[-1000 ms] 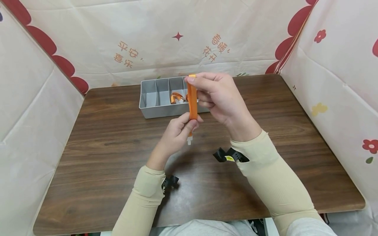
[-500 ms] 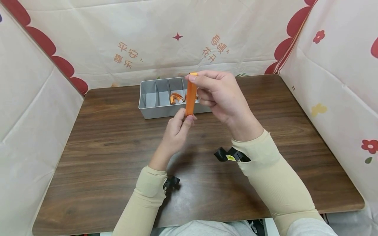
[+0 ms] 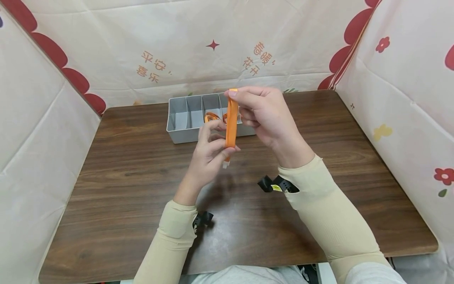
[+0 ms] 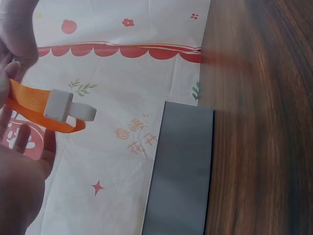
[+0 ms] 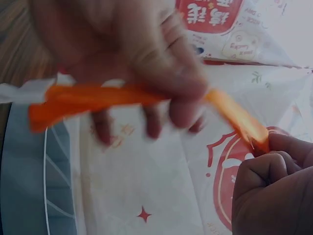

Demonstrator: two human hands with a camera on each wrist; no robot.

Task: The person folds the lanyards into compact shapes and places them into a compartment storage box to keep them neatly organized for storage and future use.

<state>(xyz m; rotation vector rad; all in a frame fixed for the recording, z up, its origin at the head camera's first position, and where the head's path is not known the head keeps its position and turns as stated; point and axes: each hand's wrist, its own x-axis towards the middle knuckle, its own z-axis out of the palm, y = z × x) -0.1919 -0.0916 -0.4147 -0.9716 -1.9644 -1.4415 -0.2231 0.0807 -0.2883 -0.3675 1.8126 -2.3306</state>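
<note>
An orange strap [image 3: 231,122] hangs upright over the table, between my two hands. My right hand [image 3: 266,108] pinches its top end between thumb and finger. Lower down, my left hand [image 3: 209,154] pinches the strap near its bottom, thumb in front, with the forefinger raised to the left. A whitish plastic clip [image 4: 59,105] sits at the strap's lower end, below the left hand. In the right wrist view, the left hand is blurred and covers part of the strap. The right hand's curled fingers [image 5: 274,171] hide its other end.
Behind the hands, a grey divided box [image 3: 184,136] stands towards the back of the wooden table [image 3: 134,177]. Orange straps [image 3: 211,116] lie in at least two of its compartments; the hands partly cover its right side. Printed cloth [image 3: 213,23] surrounds the table.
The left hand slid up, then back down the strap, and its forefinger has lifted away. The clip, hidden half a second ago, shows again below it. The right hand has hardly moved.
</note>
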